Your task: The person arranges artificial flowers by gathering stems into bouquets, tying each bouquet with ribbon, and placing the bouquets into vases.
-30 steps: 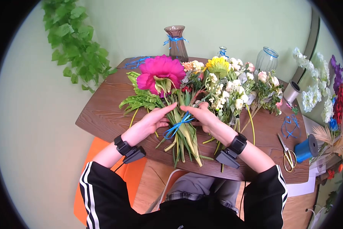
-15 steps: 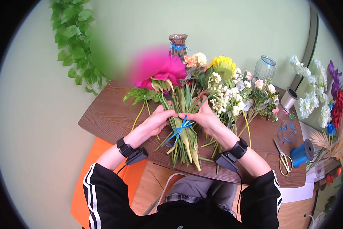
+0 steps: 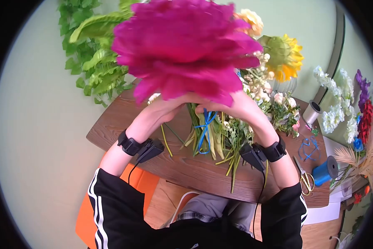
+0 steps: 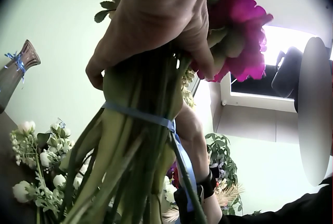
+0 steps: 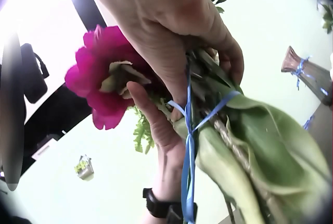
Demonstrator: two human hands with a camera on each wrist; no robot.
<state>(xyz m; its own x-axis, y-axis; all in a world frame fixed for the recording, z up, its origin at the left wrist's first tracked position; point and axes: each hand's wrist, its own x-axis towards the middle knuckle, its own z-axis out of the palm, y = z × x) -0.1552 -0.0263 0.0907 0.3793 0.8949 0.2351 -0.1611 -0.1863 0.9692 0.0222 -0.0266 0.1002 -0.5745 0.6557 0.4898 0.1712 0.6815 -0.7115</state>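
A tied bouquet is raised off the table toward the head camera, its big magenta flower (image 3: 182,45) covering much of the head view. A yellow sunflower (image 3: 285,58), a peach flower (image 3: 252,21) and green leaves (image 3: 101,64) spread around it. Just above the blue ribbon (image 3: 205,125), my left hand (image 4: 156,21) curls round the green stems (image 4: 130,156). My right hand (image 5: 171,21) grips the same stems from the other side, thumb near the ribbon's knot. In the head view the magenta petals hide most of the fingers.
Cream and pink flowers (image 3: 284,101) lie on the wooden table (image 3: 111,122) at the right. Gold-handled scissors (image 3: 307,182), a blue ribbon spool (image 3: 325,170), a silver spool (image 3: 312,111) and ribbon scraps (image 3: 309,148) sit near its right edge. A brown glass vase (image 5: 307,73) stands behind the bouquet.
Both hands gripped the tied stems and lifted the bouquet up from the table. Its flower heads have tipped toward the head camera, the magenta one now looming large.
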